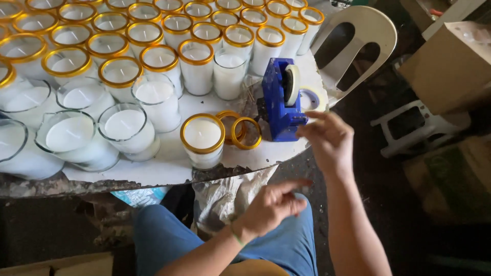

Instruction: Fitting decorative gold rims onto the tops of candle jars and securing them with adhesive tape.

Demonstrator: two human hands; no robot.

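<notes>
Your right hand [327,140] is raised just off the table's near edge, fingers loosely curled with the tips pinched toward the front of the blue tape dispenser [280,99]; the motion blur keeps me from telling whether a strip of tape sits between them. Your left hand [273,204] hangs lower, over your lap, fingers spread and relaxed, holding nothing.

The dispenser is a chunky bright-blue plastic block standing upright at the right end of the white table [169,166], with a pale roll of tape [292,82] set on edge in its top slot. A second, looser ring of tape [313,98] lies just behind it, near the edge.

Just left of the dispenser, two gold rings [240,130] lie flat on the tabletop, overlapping one another. Beside them stands a single glass candle [202,139], filled with white wax, a wick at its centre and a gold band around its rim.

Farther out, the table is crowded with more glass candles: plain-rimmed ones [125,128] at the near left, gold-rimmed ones [153,38] in rows behind. A white plastic chair [376,30] stands beyond the table's right end, with a cardboard box [452,66] nearby.
</notes>
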